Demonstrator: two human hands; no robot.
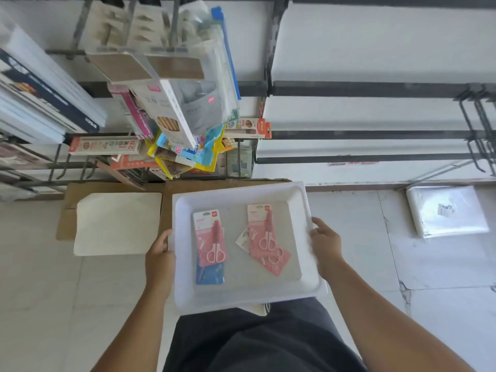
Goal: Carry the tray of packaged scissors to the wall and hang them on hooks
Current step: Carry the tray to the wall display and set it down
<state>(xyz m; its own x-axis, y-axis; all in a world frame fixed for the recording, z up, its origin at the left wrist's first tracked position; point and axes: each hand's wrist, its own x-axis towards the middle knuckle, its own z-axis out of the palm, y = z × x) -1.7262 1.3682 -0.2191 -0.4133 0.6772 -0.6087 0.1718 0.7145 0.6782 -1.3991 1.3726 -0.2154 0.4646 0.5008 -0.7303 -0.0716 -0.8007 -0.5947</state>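
Observation:
I hold a white tray (308, 275) level in front of my waist. My left hand (160, 260) grips its left rim and my right hand (326, 244) grips its right rim. On the tray's left side lies a pink scissors pack (210, 238) on top of a blue pack (209, 275). On the right side a pink pack (261, 228) overlaps another pink pack (273, 260). Ahead is the white wall with dark rails (362, 88). Bare black hooks (480, 130) stick out at the far right.
Stationery packs (188, 108) hang crowded on hooks at the left of the wall. Notebooks (40, 98) fill a rack at far left. A white board (116, 224) on flattened cardboard lies on the floor. A wrapped white bundle (447, 210) lies at the right.

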